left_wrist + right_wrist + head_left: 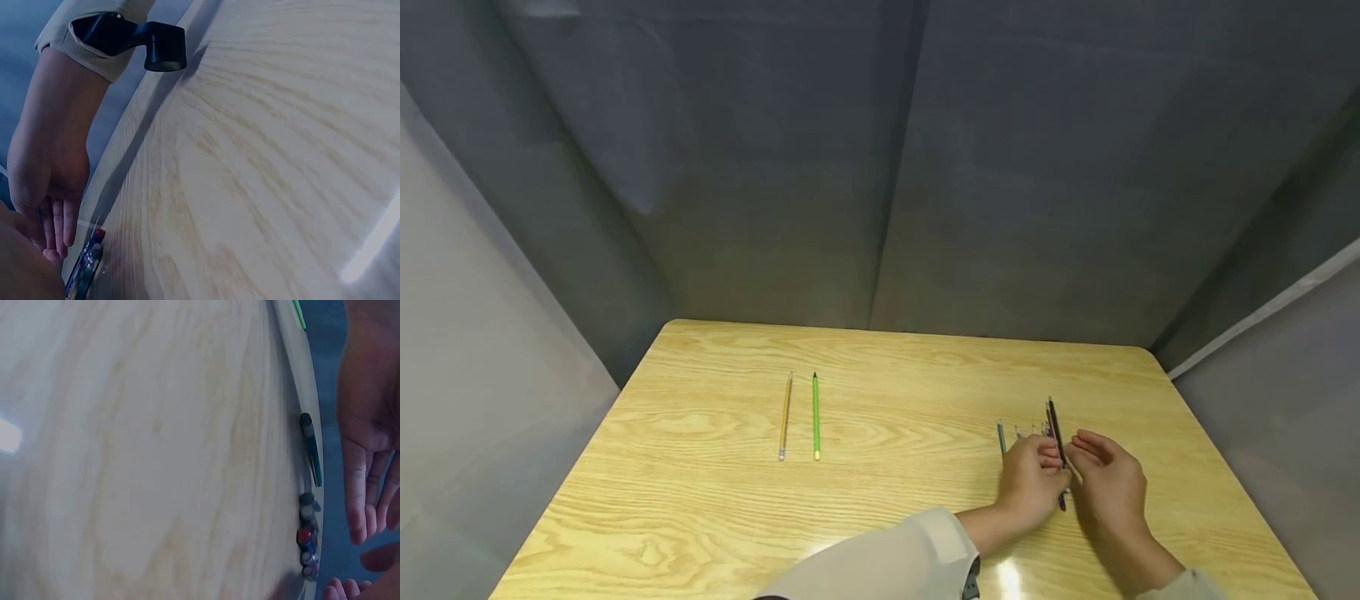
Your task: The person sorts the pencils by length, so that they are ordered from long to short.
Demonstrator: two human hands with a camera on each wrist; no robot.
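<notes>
Several pens (1022, 433) lie side by side on the right part of the wooden table (895, 392); their caps show as a row (306, 544). My left hand (1033, 483) rests over their near ends with its fingers curled round a black pen (1057, 437) that points away from me. My right hand (1108, 483) is just right of that pen, fingers straight and relaxed (365, 487), holding nothing. The left wrist view shows the right hand (53, 181) hanging above the pen ends (87, 262). A dark teal pen (310, 450) lies apart from the row.
A yellow pencil (786, 417) and a green pencil (816, 417) lie parallel on the left half of the table. Grey cloth walls (880, 167) close in the back and both sides. A glare spot (1009, 577) sits near the front edge.
</notes>
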